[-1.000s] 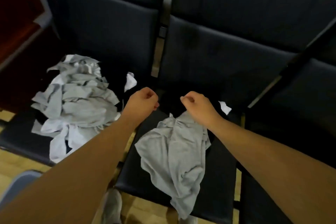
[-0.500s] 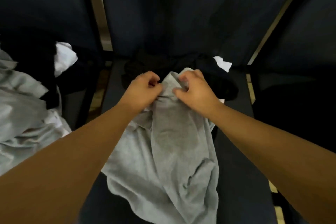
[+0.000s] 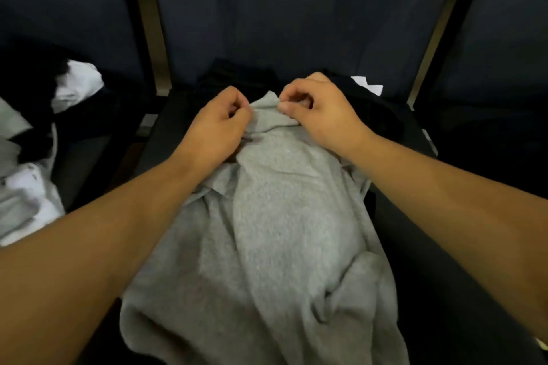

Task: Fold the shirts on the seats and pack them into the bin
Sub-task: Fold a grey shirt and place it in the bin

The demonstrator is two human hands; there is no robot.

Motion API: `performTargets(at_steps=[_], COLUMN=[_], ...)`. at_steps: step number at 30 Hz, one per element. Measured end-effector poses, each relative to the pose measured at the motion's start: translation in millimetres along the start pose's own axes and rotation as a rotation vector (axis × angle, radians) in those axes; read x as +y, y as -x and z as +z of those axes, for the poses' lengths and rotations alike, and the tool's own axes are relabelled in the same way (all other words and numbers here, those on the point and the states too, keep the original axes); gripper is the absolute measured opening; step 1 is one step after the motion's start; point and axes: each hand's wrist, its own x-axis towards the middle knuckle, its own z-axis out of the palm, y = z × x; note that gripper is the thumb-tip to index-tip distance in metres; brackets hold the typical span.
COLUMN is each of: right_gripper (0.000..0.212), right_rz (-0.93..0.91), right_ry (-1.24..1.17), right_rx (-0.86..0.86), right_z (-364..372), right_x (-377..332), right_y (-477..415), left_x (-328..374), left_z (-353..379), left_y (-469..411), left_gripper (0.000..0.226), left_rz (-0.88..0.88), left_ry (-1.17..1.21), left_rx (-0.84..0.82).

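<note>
A crumpled grey shirt (image 3: 275,234) lies on the dark seat (image 3: 450,246) in front of me. Its far edge is bunched up between my two hands. My left hand (image 3: 219,124) pinches the cloth on the left of that edge, fingers curled. My right hand (image 3: 317,109) pinches it on the right, thumb and fingers closed on the fabric. Behind the hands a black garment (image 3: 370,104) with a white label lies at the back of the seat. No bin is in view.
A pile of grey and white shirts (image 3: 26,187) sits on the neighbouring seat at the left, with a white piece (image 3: 80,86) on top of dark cloth. Dark seat backs (image 3: 296,9) rise behind. Another dark seat (image 3: 489,139) is at the right.
My head has come closer and lower over the seat. Both hands went from closed fists above the shirt to pinching its far edge, and have drawn slightly apart.
</note>
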Motion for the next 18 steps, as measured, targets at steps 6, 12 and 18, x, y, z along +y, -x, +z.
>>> performTargets(at_steps=[6, 12, 18], right_gripper=[0.017, 0.012, 0.019], right_rz=[0.075, 0.049, 0.036], right_ry=[-0.327, -0.405, -0.672], right_rx=[0.09, 0.163, 0.125], right_z=[-40.7, -97.5, -148.6], right_x=[-70.3, -159.9, -224.1], right_y=[36.3, 97.4, 139.0], left_x=[67.1, 157.8, 216.7], left_z=[-26.7, -52.0, -87.0], left_y=[43.6, 108.8, 158.9], left_gripper=[0.012, 0.015, 0.033], left_rz=[0.047, 0.172, 0.117], left_ry=[0.245, 0.226, 0.145], left_rx=[0.057, -0.003, -0.319])
